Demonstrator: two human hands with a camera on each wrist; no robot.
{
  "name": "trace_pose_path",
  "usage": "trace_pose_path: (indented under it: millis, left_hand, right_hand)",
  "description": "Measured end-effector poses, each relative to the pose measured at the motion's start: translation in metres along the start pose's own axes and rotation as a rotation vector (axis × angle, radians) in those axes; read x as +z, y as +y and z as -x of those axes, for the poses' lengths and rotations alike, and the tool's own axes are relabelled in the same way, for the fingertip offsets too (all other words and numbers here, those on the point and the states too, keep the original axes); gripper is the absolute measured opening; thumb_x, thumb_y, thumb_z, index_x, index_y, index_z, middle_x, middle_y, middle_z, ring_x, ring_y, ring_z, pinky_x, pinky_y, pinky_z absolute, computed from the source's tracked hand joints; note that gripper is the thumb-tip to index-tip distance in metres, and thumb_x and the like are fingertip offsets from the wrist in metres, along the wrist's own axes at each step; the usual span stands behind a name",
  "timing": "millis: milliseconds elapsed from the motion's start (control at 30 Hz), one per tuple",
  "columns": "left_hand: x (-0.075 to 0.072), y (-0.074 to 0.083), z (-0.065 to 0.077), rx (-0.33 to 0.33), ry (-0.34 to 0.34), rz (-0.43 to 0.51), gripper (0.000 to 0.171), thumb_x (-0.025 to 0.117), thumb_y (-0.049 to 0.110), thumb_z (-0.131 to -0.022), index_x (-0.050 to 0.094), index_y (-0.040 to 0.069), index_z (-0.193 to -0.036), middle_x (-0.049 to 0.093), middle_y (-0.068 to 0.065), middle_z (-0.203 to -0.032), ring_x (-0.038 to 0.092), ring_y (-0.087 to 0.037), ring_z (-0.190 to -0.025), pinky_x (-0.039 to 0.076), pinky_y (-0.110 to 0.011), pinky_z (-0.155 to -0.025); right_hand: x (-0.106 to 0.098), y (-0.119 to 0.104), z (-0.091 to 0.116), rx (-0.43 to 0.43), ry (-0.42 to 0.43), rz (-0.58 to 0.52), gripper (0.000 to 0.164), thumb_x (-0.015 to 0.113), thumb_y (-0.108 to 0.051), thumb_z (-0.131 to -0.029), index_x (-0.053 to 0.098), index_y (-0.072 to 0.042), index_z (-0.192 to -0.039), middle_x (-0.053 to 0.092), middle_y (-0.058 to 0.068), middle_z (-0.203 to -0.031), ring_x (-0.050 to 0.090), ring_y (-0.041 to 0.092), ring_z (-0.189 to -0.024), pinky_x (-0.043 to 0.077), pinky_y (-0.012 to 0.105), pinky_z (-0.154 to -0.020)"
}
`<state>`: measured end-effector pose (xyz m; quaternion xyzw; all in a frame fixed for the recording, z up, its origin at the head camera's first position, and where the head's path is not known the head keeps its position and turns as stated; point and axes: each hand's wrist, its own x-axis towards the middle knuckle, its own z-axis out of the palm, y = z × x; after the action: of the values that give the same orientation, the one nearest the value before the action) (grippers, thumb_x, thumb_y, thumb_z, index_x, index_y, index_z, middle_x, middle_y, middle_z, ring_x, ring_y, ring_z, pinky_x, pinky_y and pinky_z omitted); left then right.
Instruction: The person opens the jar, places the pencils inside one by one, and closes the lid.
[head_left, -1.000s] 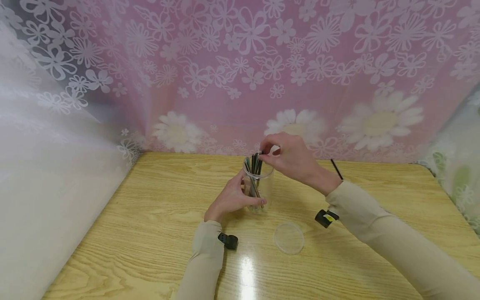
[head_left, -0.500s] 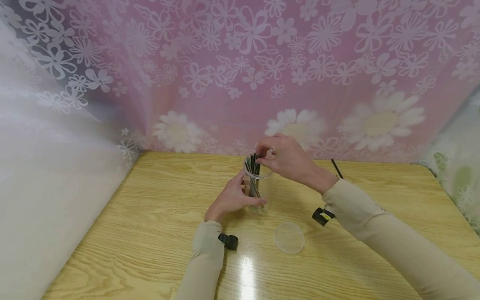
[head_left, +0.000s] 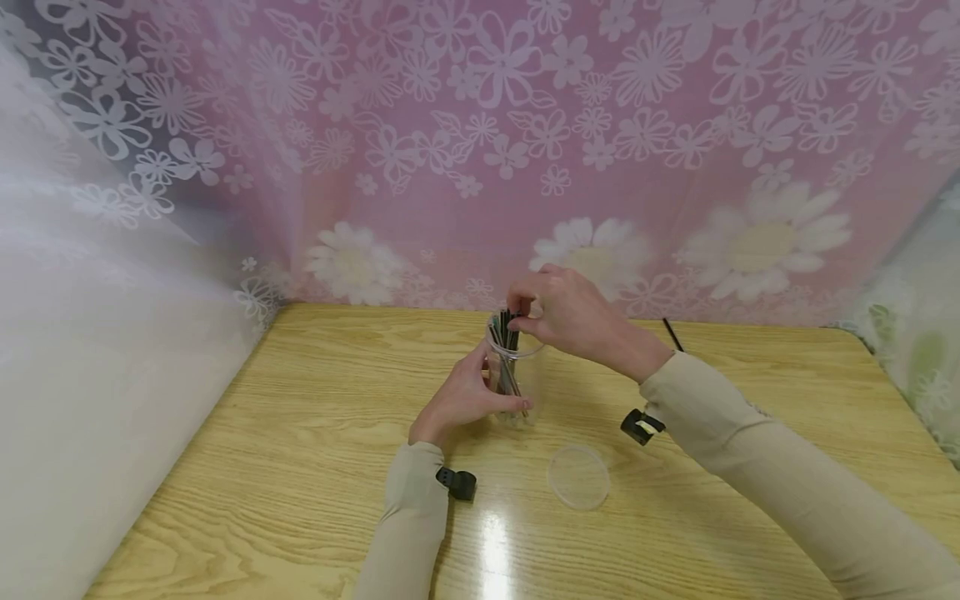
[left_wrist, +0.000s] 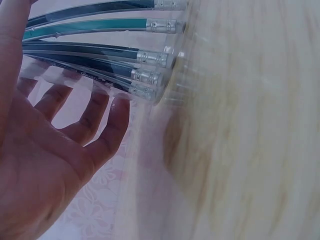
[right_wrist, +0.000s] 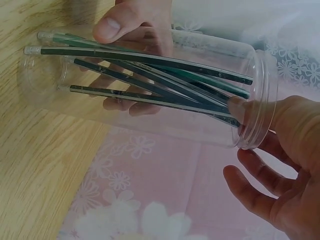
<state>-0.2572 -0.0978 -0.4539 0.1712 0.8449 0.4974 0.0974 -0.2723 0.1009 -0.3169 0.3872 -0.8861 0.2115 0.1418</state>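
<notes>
At the jar [head_left: 529, 377], the right hand [head_left: 567, 314] has shifted left.

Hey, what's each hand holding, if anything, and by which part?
Left hand: the jar, around its side. Right hand: fingertips at the tops of the pencils; whether they grip any, I can't tell.

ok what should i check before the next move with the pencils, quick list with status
1. Jar steadied: ok, the left hand holds its side.
2. Lid off: ok, it lies on the table, apart from the jar.
3. Pencils metal end down: ok for those whose lower ends show.
4. Right hand on one pencil only: cannot tell, its thumb and fingers crowd the pencil tops.
5. Nothing left outside: not ok, a black stick, perhaps a pencil, shows beyond the right sleeve.
</notes>
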Motion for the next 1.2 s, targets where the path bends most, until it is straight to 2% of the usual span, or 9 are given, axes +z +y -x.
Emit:
trace_pose_path:
  millis: [300,567,700,867,1067,1200]
  left_hand:
    - [0.0,-0.001,0.0,0.001,0.013,-0.003,0.095,0.09,0.046,-0.075,0.032,0.05,-0.15,0.056,-0.003,-0.091,0.049,-0.018,-0.069,0.043,-0.035,-0.068]
    - [0.001,-0.001,0.002,-0.003,0.012,-0.003,0.096,0.09,0.044,-0.076,0.032,0.047,-0.153,0.056,-0.005,-0.09,0.049,-0.018,-0.069,0.042,-0.034,-0.067]
    - [0.001,0.0,0.002,-0.006,0.014,0.0,0.093,0.09,0.042,-0.077,0.034,0.046,-0.151,0.057,-0.008,-0.092,0.048,-0.018,-0.069,0.042,-0.035,-0.067]
    - [0.001,0.0,0.001,0.0,0.01,0.011,0.087,0.09,0.04,-0.078,0.038,0.046,-0.147,0.054,-0.009,-0.086,0.045,-0.017,-0.068,0.04,-0.034,-0.067]
    - [0.001,0.001,0.0,0.012,0.008,0.003,0.091,0.09,0.039,-0.078,0.035,0.05,-0.149,0.049,-0.002,-0.078,0.044,-0.017,-0.066,0.039,-0.034,-0.065]
    - [0.001,0.0,-0.002,0.019,0.011,0.002,0.088,0.09,0.04,-0.077,0.037,0.05,-0.147,0.049,-0.002,-0.078,0.044,-0.017,-0.065,0.04,-0.034,-0.065]
  right_hand:
    - [0.0,0.0,-0.001,0.016,-0.013,0.005,0.016,0.086,-0.013,-0.084,0.071,-0.01,-0.087,0.068,0.006,-0.092,0.064,0.023,-0.083,0.056,0.036,-0.072]
    - [0.001,0.008,0.0,0.098,-0.012,-0.178,0.014,0.083,-0.006,-0.085,0.07,-0.009,-0.087,0.071,0.005,-0.084,0.068,0.016,-0.076,0.056,0.033,-0.069]
    - [0.001,0.01,0.005,0.1,0.009,-0.205,0.011,0.08,-0.008,-0.088,0.069,-0.01,-0.086,0.072,0.003,-0.082,0.068,0.016,-0.075,0.056,0.034,-0.069]
    - [0.0,0.014,0.017,0.164,-0.004,-0.229,0.005,0.074,-0.019,-0.095,0.073,-0.014,-0.094,0.073,0.0,-0.088,0.07,0.016,-0.082,0.057,0.037,-0.075]
    - [-0.005,0.014,0.044,0.242,-0.028,-0.283,0.017,0.067,-0.029,-0.101,0.074,-0.017,-0.111,0.074,-0.002,-0.101,0.069,0.014,-0.093,0.057,0.036,-0.077]
    - [-0.008,0.015,0.06,0.265,0.015,-0.309,0.021,0.063,-0.031,-0.103,0.073,-0.018,-0.117,0.074,0.0,-0.105,0.069,0.013,-0.091,0.059,0.031,-0.073]
